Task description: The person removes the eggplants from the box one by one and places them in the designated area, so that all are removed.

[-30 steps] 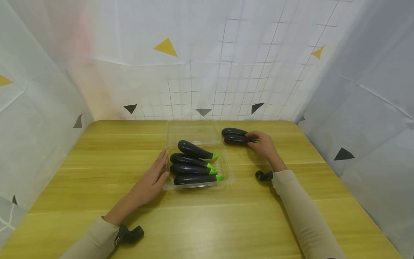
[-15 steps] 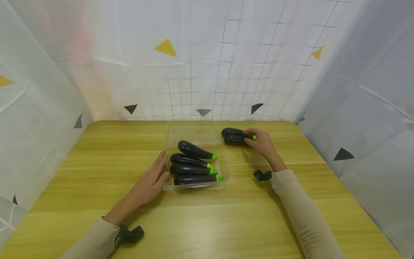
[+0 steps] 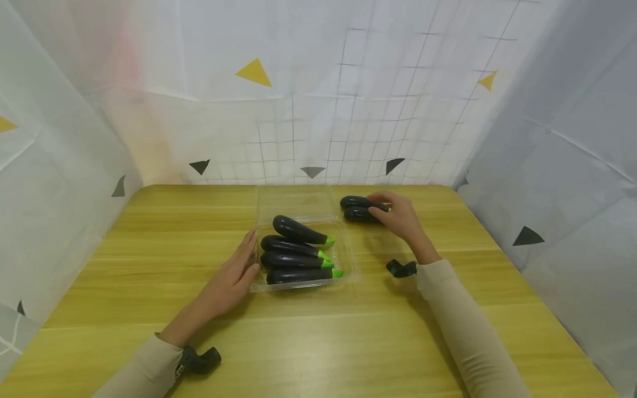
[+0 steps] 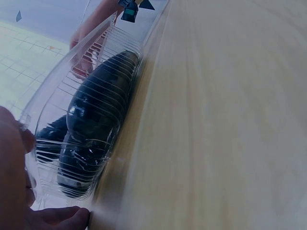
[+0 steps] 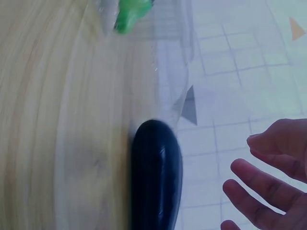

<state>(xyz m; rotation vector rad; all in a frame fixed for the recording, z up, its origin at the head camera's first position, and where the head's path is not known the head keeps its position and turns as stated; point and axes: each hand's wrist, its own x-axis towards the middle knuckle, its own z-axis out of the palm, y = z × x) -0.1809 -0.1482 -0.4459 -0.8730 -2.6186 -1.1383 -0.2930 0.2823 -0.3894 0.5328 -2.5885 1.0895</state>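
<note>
A clear plastic clamshell box sits mid-table with several dark eggplants inside, their green stems toward the right. My left hand rests along the box's left side, fingers straight; the left wrist view has its fingertips at the box rim. Two more eggplants lie side by side right of the lid, a far one and a near one. Over their stem ends hovers my right hand, thumb and fingers parted. In the right wrist view, those fingers are spread beside one eggplant, with a gap between.
The box's lid lies folded back toward the far edge of the wooden table. White patterned cloth hangs behind and on both sides. A black wrist device sits on each forearm.
My right hand has shifted left along the two loose eggplants, from their stem ends toward their middles. My left hand and the box stay put.
</note>
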